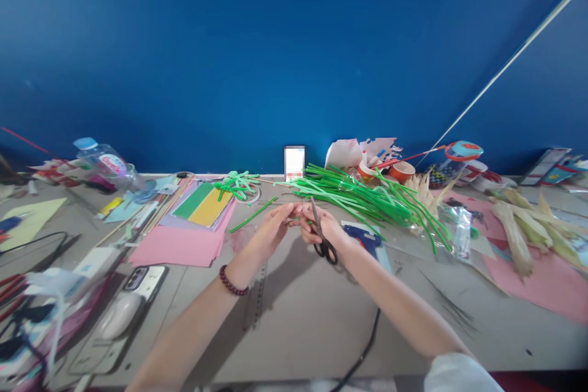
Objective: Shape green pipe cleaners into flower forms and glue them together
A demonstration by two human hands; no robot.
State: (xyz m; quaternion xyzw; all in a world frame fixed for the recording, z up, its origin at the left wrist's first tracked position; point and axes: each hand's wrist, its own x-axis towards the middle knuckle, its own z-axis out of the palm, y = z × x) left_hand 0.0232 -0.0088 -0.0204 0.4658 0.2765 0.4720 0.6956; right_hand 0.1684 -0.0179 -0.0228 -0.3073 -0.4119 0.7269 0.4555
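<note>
Both my hands meet over the middle of the table, in front of the upright phone [294,163]. My right hand [320,226] is closed around a pair of black-handled scissors [325,247], whose blades point up and away. The fingers of my left hand [278,222] are pinched together close to the right fingertips; what they hold is too small to tell. A single green stem [253,215] lies just left of my hands. Behind and to the right spreads a pile of green stems [376,196].
Pink sheets [179,246] and coloured packs lie at left, near a bottle [113,165] and a white mouse [120,316]. A blue glue gun [361,236] rests right of my hands; corn husks [514,239] lie farther right. A ruler [258,297] lies below my left wrist.
</note>
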